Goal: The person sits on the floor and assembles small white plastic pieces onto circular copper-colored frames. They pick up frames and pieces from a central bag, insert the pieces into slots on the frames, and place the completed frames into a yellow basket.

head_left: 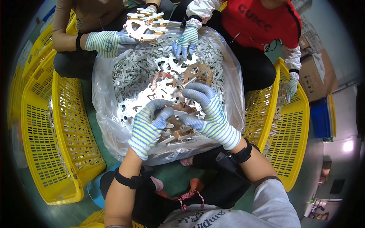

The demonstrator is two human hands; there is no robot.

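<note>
Between my hands is a brownish ring-shaped metal frame (180, 127) with pale strips jutting from it, partly hidden by my fingers. My left hand (149, 127), in a striped knit glove, is curled at its left side, thumb and fingers close together. On the right side my right hand (209, 114), gloved alike, bends its fingers and thumb around the frame's edge. A short metal strip (189, 82) shows by its upper fingertips. Beyond them lie a brown ring plate (201, 73) and bright silvery plates (131, 108) on a heap of grey strips (133, 72).
A clear plastic liner (104, 114) surrounds the heap. Yellow perforated baskets (78, 125) stand at left, another basket (292, 133) at right. Across from me, one person's gloved hand (108, 42) supports a strip-laden frame (146, 26); another person's glove (186, 40) reaches into the heap.
</note>
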